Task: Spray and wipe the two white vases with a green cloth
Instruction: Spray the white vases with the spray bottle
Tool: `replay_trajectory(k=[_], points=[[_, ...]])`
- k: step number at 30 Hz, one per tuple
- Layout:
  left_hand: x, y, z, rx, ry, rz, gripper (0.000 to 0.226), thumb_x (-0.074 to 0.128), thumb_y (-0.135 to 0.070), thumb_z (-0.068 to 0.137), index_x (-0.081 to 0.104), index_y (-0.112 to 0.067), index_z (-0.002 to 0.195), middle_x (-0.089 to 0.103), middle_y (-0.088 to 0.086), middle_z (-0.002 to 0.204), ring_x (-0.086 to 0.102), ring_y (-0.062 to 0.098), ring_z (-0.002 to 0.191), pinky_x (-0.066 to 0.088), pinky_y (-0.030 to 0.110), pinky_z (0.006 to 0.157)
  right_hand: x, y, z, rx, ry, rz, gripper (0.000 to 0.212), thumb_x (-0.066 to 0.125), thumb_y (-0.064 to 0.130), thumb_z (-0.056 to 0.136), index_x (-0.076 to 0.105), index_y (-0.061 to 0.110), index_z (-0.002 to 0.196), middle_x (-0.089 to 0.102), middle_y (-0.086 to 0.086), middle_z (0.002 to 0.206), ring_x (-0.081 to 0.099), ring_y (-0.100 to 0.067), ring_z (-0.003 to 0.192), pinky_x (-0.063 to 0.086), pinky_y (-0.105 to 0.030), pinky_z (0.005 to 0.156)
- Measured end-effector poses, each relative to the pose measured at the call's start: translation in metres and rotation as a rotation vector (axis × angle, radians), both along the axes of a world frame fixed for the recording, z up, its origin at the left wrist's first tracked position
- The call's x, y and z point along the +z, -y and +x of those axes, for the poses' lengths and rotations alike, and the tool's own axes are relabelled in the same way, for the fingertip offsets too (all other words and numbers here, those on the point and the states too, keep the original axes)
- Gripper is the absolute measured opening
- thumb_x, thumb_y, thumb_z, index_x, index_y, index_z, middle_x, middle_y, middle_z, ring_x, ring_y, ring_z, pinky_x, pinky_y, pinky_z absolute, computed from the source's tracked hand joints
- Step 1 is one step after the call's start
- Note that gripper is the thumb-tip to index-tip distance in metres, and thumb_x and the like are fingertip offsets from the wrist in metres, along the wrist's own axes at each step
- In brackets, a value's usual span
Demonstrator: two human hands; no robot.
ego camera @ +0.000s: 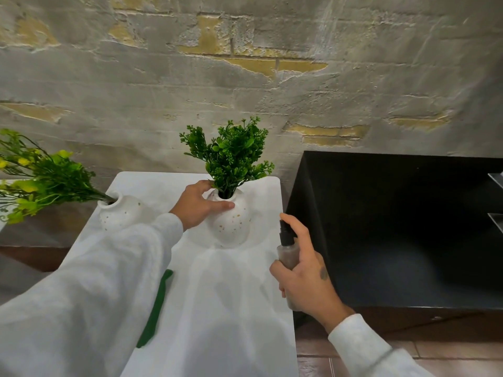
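Spraying seemed just starting: left hand [201, 205] gripped the speckled vase [231, 225] at frame centre, right hand [306, 278] kept fingers clamped on the spray bottle [286, 250] beside it; green cloth [156, 306] lower left and second vase [117, 214] awaited wiping

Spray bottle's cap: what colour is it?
The spray bottle's cap is black, seen in the head view.

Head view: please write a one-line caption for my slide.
Left hand grips a white vase; right hand holds a spray bottle beside it; green cloth lies nearby.
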State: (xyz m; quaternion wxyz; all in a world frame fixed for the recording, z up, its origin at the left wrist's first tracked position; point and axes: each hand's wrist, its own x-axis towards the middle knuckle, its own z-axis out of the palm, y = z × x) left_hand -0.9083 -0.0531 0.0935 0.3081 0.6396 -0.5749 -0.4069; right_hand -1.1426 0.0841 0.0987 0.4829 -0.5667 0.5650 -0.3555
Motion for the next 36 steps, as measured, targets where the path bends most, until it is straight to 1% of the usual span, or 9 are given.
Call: replay_trajectory(k=[5,9,12,17,22,25,28,32,36], points=[[0.003,-0.003,-0.004,0.003,0.091,-0.093,0.064,0.084,-0.034,0.071,0.057,-0.019,0.128,0.049,-0.005,0.120,0.046,0.014,0.110,0.036,0.026,0.089,0.002,0.000,-0.002,-0.006,-0.001,0.010,0.082,0.063,0.009,0.090,0.027,0.072,0.127,0.054,0.011,0.118,0.065,-0.037,0.079,0.061,-0.048,0.061],[-0.004,-0.008,-0.002,0.075,0.167,-0.115,0.070,0.082,-0.057,0.061,0.060,-0.031,0.122,0.054,-0.002,0.131,0.047,0.023,0.124,0.041,0.045,0.105,0.003,0.000,-0.003,-0.008,0.015,0.007,0.082,0.064,0.008,0.089,0.028,0.070,0.129,0.055,0.008,0.120,0.064,-0.038,0.078,0.061,-0.047,0.061],[-0.008,-0.012,-0.005,0.130,0.234,-0.185,0.070,0.074,-0.073,0.053,0.065,-0.034,0.110,0.062,-0.011,0.119,0.050,0.020,0.119,0.043,0.049,0.100,0.004,-0.001,-0.003,0.002,0.020,0.003,0.082,0.064,0.008,0.090,0.028,0.070,0.130,0.055,0.010,0.122,0.064,-0.037,0.078,0.061,-0.046,0.061],[-0.009,-0.015,-0.015,0.211,0.375,-0.193,0.075,0.071,-0.074,0.058,0.063,-0.025,0.113,0.061,-0.006,0.122,0.045,0.022,0.121,0.040,0.044,0.097,0.006,-0.002,-0.001,0.009,0.016,0.013,0.082,0.063,0.009,0.090,0.027,0.071,0.129,0.050,0.011,0.125,0.063,-0.038,0.079,0.062,-0.045,0.062],[-0.010,-0.009,-0.007,0.120,0.265,-0.133,0.078,0.075,-0.070,0.058,0.060,-0.027,0.121,0.054,-0.006,0.133,0.042,0.022,0.126,0.038,0.048,0.104,0.009,-0.005,0.001,0.028,0.028,0.012,0.083,0.063,0.008,0.090,0.027,0.072,0.129,0.050,0.015,0.124,0.063,-0.038,0.076,0.061,-0.044,0.061],[-0.008,-0.007,-0.001,0.066,0.045,-0.049,0.071,0.084,-0.053,0.061,0.060,-0.027,0.122,0.055,-0.005,0.130,0.050,0.021,0.119,0.044,0.038,0.099,0.011,-0.010,0.002,0.034,0.050,0.015,0.086,0.063,0.006,0.090,0.027,0.076,0.125,0.049,0.027,0.117,0.062,-0.041,0.076,0.061,-0.045,0.062],[-0.010,-0.006,-0.001,0.064,-0.031,-0.033,0.065,0.086,-0.042,0.063,0.063,-0.022,0.120,0.058,-0.004,0.126,0.055,0.020,0.113,0.048,0.035,0.094,0.011,-0.013,0.003,0.033,0.046,0.002,0.086,0.063,0.007,0.091,0.026,0.075,0.128,0.049,0.034,0.115,0.062,-0.040,0.075,0.060,-0.047,0.062],[-0.013,-0.009,-0.003,0.122,0.007,-0.082,0.064,0.086,-0.046,0.062,0.063,-0.024,0.117,0.059,-0.004,0.126,0.053,0.020,0.114,0.045,0.040,0.099,0.011,-0.017,0.002,0.026,0.017,-0.004,0.085,0.064,0.008,0.091,0.026,0.074,0.129,0.052,0.026,0.119,0.062,-0.040,0.076,0.060,-0.047,0.061],[-0.016,-0.014,-0.007,0.205,0.058,-0.126,0.069,0.082,-0.065,0.050,0.061,-0.035,0.108,0.061,-0.009,0.122,0.054,0.021,0.115,0.045,0.048,0.100,0.009,-0.018,0.001,0.011,0.018,-0.003,0.084,0.064,0.008,0.091,0.027,0.073,0.128,0.054,0.023,0.121,0.063,-0.038,0.077,0.061,-0.046,0.061]])
